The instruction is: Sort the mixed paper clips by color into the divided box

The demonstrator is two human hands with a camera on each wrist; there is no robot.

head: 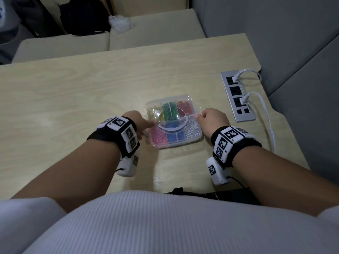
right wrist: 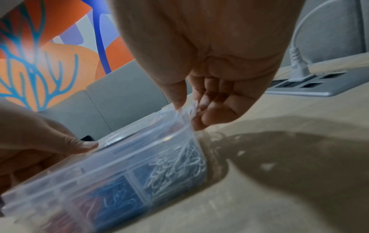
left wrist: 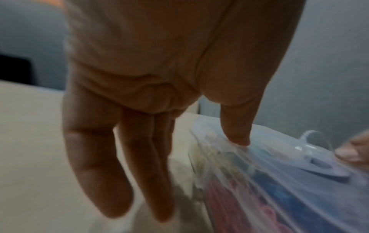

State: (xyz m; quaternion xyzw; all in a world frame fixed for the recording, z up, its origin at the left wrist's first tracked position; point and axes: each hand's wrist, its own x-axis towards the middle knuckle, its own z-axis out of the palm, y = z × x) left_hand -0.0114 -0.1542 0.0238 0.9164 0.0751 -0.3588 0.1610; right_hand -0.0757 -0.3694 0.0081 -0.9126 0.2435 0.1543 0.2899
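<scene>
A clear divided box (head: 176,146) stands on the wooden table, holding pink (head: 158,137), blue (head: 174,136), white (head: 192,131), green (head: 169,111), yellow (head: 156,112) and red (head: 185,109) paper clips in separate compartments. Its clear lid (head: 183,115), with a grey curved handle (head: 172,128), lies tilted over the back half. My left hand (head: 145,123) is at the box's left side, thumb (left wrist: 237,135) touching the lid and fingers (left wrist: 95,157) straight beside the wall. My right hand (head: 200,117) pinches the lid's right edge (right wrist: 189,110) between thumb and fingers.
A grey power strip (head: 237,96) with two white plugs and cables (head: 266,114) lies to the right of the box. Beige seats, a black bag (head: 82,15) and a crumpled clear bag (head: 120,22) are beyond the table's far edge.
</scene>
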